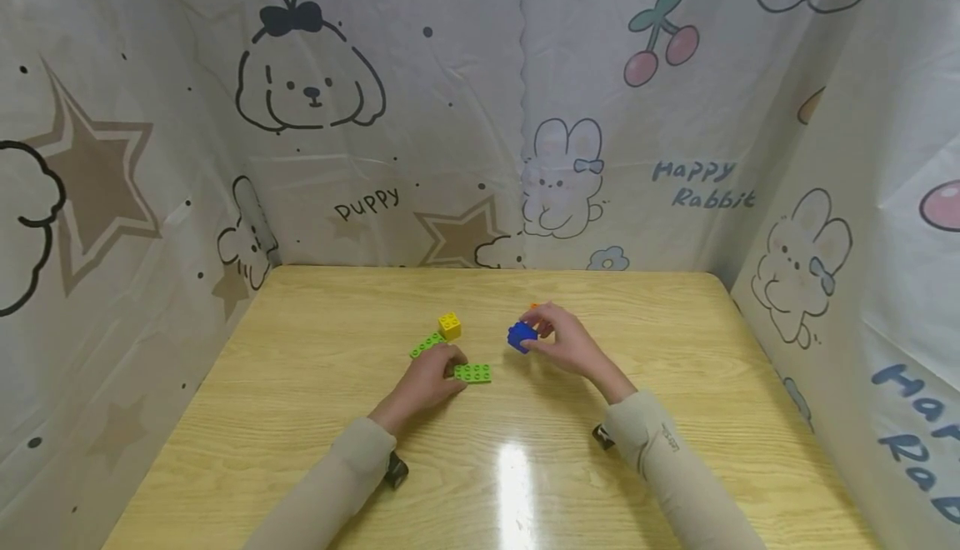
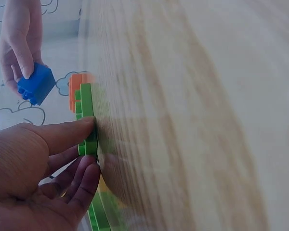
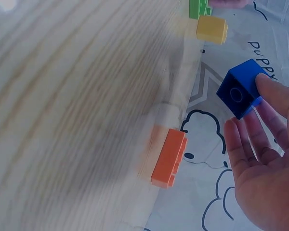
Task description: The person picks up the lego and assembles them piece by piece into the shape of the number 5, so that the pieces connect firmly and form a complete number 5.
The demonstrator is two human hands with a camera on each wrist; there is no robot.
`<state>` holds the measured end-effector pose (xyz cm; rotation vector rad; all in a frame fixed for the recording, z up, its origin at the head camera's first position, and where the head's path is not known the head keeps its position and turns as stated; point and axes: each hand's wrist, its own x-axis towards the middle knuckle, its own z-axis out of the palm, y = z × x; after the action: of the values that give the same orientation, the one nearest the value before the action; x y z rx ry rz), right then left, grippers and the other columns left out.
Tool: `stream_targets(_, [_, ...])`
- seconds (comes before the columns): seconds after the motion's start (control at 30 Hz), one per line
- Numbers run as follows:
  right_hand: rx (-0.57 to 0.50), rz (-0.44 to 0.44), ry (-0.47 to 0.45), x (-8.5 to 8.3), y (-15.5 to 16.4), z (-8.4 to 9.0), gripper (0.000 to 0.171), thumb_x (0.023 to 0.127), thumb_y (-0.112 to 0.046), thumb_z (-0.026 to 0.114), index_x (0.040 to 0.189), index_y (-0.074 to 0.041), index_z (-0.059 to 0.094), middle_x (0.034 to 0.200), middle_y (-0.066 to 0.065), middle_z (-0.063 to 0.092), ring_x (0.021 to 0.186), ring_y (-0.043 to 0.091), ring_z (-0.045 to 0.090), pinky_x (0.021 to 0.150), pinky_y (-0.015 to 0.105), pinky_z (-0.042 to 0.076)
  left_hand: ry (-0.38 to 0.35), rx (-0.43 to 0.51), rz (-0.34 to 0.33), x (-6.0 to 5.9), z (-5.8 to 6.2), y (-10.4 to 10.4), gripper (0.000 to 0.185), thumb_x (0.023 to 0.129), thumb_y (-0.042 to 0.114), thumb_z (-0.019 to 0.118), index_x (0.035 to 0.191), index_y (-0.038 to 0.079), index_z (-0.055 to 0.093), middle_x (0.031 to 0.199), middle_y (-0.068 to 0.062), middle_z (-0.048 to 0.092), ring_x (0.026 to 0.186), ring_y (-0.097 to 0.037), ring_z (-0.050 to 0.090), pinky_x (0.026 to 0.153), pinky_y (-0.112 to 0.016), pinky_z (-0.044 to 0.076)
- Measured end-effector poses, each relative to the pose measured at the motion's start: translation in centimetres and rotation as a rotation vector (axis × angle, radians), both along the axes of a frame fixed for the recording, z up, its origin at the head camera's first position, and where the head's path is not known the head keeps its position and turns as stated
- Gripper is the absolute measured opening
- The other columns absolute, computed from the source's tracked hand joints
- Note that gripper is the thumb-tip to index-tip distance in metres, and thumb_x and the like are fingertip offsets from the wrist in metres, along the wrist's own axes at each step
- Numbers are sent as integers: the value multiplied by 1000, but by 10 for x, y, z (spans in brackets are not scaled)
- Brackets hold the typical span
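Observation:
My left hand rests on the wooden table and pinches one end of a green flat brick between thumb and fingers. The left wrist view shows that pinch on the green flat brick. My right hand holds a blue cube brick just above the table. In the right wrist view, fingertips grip the blue brick. An orange brick lies behind that hand, mostly hidden in the head view.
A yellow cube brick and a second green flat brick lie just beyond my left hand. Cartoon-printed sheets wall the table at the back and both sides. Bare wood lies near the front edge.

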<state>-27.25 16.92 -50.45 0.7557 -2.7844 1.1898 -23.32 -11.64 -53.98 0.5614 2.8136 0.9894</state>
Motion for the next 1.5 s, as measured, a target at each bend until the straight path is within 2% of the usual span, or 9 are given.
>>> stream_targets(0.1, [-20,7,-23,1,-2,0,33,90,-14,81,121,-8,70,111,7,68,95,21,66,87,37,59,-4,6,-1,-1,-1,1,29,90,13,82,116,6,71,98,-2,64,84,-13,54,76,-31,49])
stream_targets(0.37, [-64,19,-78,3,-7,-5,33,90,-12,81,119,-7,67,112,8,68,98,24,67,92,47,59,-22,54,11,-5,-1,2,29,88,11,83,115,6,73,94,-1,63,83,-13,53,76,-30,49])
stream_targets(0.53, [-70,7,-120,4,-11,-8,31,92,-14,80,119,-11,64,113,6,69,101,23,68,94,45,59,-19,63,-1,-10,-6,2,29,88,12,84,115,7,73,94,0,64,83,-12,55,76,-29,50])
stream_targets(0.63, [-84,19,-139,6,-13,-8,33,93,-14,79,122,-9,64,115,7,70,104,23,68,95,44,59,-20,66,-1,-13,-7,2,30,87,12,84,115,9,73,95,1,65,84,-11,56,77,-29,51])
stream_targets(0.83, [-96,75,-129,7,-16,-9,39,93,-9,77,130,-5,65,121,10,70,106,26,69,95,41,60,-15,70,-11,-17,-7,6,29,87,14,85,113,9,74,95,0,68,84,-12,58,77,-29,52])
stream_targets(1.13, [-99,87,-130,6,-21,-16,35,91,-6,79,124,-6,66,119,11,70,107,29,69,95,41,60,-4,55,-16,-23,-9,13,28,86,15,85,112,9,75,93,0,67,82,-10,57,77,-28,52])
stream_targets(1.5, [-83,68,-145,6,-25,-16,34,89,-5,80,119,-9,66,116,7,71,106,25,69,96,42,60,0,76,-34,-28,-6,20,28,85,14,86,110,8,75,90,-1,67,81,-10,56,75,-27,51])
